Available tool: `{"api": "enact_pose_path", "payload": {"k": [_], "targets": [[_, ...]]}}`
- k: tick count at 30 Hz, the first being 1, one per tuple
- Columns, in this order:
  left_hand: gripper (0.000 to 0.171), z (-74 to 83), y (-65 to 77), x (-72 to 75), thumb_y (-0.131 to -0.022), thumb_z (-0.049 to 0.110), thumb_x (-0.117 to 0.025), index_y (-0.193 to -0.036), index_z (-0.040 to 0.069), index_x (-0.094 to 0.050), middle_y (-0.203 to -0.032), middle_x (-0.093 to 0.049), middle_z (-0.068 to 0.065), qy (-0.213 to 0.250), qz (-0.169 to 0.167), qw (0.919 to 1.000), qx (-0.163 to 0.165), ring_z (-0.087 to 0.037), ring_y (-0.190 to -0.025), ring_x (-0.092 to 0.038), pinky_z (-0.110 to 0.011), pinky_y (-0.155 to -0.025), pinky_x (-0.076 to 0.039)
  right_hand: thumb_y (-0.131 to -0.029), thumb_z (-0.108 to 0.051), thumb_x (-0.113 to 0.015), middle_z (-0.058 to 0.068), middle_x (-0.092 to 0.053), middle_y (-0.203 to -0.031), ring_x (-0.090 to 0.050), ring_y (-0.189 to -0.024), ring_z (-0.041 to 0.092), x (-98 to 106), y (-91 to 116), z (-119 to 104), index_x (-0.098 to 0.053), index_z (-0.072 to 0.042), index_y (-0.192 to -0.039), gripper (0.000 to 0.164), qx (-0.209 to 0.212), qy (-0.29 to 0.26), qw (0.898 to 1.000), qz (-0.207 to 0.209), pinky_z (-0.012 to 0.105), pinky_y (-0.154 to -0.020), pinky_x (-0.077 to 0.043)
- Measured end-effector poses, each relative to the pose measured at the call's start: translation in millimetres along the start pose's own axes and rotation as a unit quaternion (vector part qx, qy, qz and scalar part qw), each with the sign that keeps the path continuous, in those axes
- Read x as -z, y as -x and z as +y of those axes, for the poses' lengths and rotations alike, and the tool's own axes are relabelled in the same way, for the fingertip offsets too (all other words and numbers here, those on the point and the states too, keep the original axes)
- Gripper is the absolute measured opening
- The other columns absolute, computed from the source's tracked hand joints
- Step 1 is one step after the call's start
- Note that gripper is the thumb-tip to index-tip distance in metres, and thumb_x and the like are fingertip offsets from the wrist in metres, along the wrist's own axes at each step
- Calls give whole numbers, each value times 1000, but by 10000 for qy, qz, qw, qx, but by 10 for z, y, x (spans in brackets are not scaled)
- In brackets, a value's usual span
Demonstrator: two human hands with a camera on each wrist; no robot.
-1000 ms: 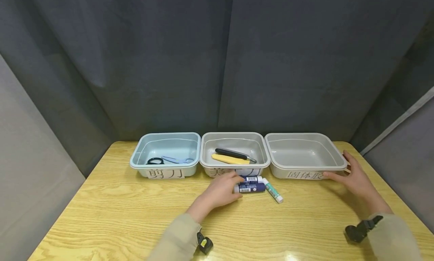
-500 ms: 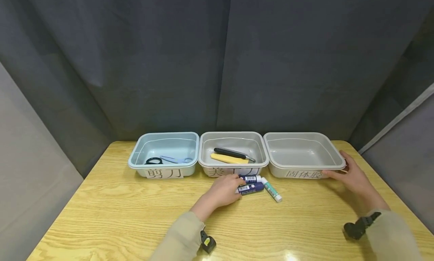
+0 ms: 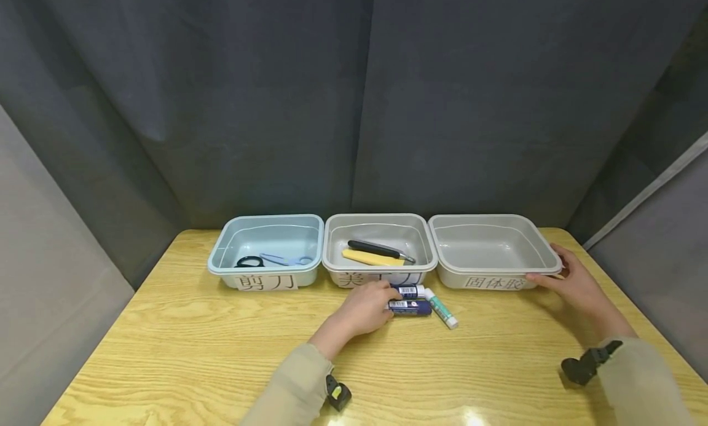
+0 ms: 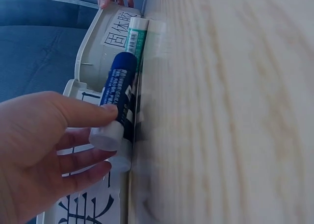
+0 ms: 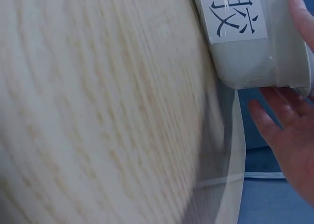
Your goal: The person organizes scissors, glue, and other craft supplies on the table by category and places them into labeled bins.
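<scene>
My left hand (image 3: 362, 309) pinches the nearer dark blue glue stick (image 3: 415, 308) by its left end. In the left wrist view the thumb lies along that glue stick (image 4: 120, 82), with fingers behind it. A second blue glue stick (image 3: 411, 291) with a white cap lies just behind. To its right, a green-and-white glue stick (image 3: 442, 309) lies slanted on the table. My right hand (image 3: 578, 287) holds the front right corner of the right grey bin (image 3: 492, 270). Its thumb is on the front rim and the fingers are around the side, partly hidden.
A light blue bin (image 3: 265, 270) holds black-handled scissors (image 3: 250, 262) and blue scissors (image 3: 284, 260). The middle grey bin (image 3: 378, 268) contains a black knife (image 3: 373, 249) and a yellow knife (image 3: 370, 257). Labels front all three bins. A dark curtain (image 3: 354, 106) hangs behind the table.
The left hand has shifted slightly along the near blue glue stick, which has turned a little. The right hand stays at the bin's corner. The whole view has drifted slightly.
</scene>
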State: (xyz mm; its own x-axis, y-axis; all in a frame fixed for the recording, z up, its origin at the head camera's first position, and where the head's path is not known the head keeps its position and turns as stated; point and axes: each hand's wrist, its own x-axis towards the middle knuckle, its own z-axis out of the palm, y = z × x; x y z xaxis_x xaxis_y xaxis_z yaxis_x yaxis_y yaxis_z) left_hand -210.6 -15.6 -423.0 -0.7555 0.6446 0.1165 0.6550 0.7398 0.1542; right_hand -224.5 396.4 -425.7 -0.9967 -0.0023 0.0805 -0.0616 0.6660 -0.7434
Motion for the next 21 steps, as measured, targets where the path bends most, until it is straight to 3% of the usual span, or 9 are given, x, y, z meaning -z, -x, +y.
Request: {"api": "enact_pose_path", "payload": {"k": [1,2,4,6,10,13,16,21], "targets": [[34,8,-3,7,-81,21,-65,-115,21,-63,-105,-59,2,39,16,10000,10,-13,-92,-57,-26,-75,-48,-86,-29,-62,33,-19,-141,-31,-117,45,5,-1,4,5,0,-144,94,18,-23,10000,-22,34,-87,-39],[34,18,-6,13,-82,21,-65,-116,21,-62,-106,-59,2,78,33,10000,20,-13,-94,-57,-26,-77,-48,-86,-29,-62,33,-20,-140,-33,-116,44,8,-3,11,6,0,-144,94,10,20,10000,-22,29,-85,-40],[35,37,-21,19,-82,22,-65,-117,21,-62,-111,-59,2,175,92,9998,30,-14,-99,-57,-28,-82,-48,-87,-30,-61,34,-19,-142,-32,-118,45,12,-3,16,7,-2,-144,94,-11,39,10000,-37,38,-89,-38],[35,61,-38,25,-83,23,-65,-118,22,-61,-114,-58,2,257,181,9995,7,-14,-102,-56,-29,-86,-47,-87,-31,-61,32,-19,-143,-33,-118,45,15,-4,20,6,-4,-145,92,-21,48,10000,-50,38,-90,-37],[34,111,-92,25,-83,25,-64,-117,23,-61,-114,-58,4,363,416,9984,-99,-11,-100,-56,-27,-86,-46,-86,-34,-61,29,-19,-145,-34,-118,43,21,-6,32,0,-6,-146,89,-90,150,9998,-62,25,-81,-35],[33,149,-133,45,-84,27,-64,-117,24,-61,-112,-59,5,436,581,9973,-134,-10,-97,-57,-26,-82,-46,-86,-35,-61,30,-22,-143,-46,-109,17,28,-9,49,-1,-6,-146,90,-108,169,9998,-18,13,-74,-36],[34,177,-161,77,-85,27,-63,-119,25,-60,-109,-59,7,508,678,9964,-82,-9,-93,-56,-26,-77,-46,-85,-33,-62,31,-24,-142,-39,-94,-11,36,-15,63,-2,-6,-146,90,-57,80,10000,-8,6,-68,-37],[37,219,-195,126,-85,27,-62,-122,27,-57,-112,-57,7,481,813,9954,-148,-9,-98,-55,-25,-80,-47,-86,-32,-62,32,-24,-141,-33,-88,-19,41,-16,41,-3,-4,-146,88,-56,-15,10000,-67,6,-65,-38]]}}
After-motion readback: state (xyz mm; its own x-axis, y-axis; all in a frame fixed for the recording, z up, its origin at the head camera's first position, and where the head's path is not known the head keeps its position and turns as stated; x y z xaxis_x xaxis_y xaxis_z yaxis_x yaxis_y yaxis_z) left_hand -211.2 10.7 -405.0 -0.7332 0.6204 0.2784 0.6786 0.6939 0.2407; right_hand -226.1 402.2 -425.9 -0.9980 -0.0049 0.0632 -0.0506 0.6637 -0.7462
